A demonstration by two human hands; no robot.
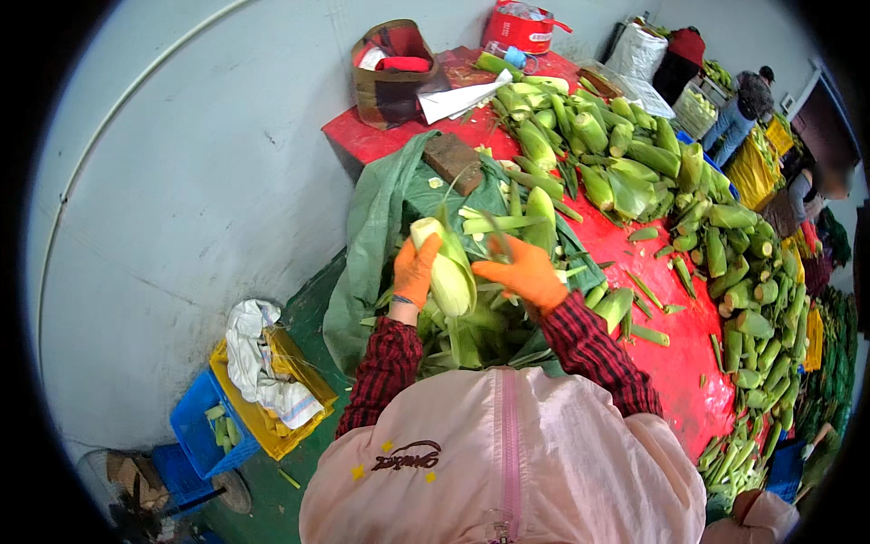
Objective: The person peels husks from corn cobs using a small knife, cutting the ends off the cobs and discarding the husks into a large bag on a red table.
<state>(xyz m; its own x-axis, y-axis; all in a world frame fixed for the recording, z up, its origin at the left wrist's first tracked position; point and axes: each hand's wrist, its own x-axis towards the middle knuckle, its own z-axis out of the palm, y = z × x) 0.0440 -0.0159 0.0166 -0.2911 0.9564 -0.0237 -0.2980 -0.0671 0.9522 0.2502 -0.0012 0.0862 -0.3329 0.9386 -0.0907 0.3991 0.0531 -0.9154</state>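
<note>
Orange gloves covered two hands. One ear of corn (451, 283) was in the left hand (415, 272), whose fingers and thumb were curled around its upper part; its body slanted down to the right, just left of the right hand (521, 272). That hand was partly curled, its thumb toward the ear; blur hid whether it gripped anything. One brown block (453, 161) lay beyond them on one green sack (361, 249); ears too many to count covered much of one red table (689, 372).
</note>
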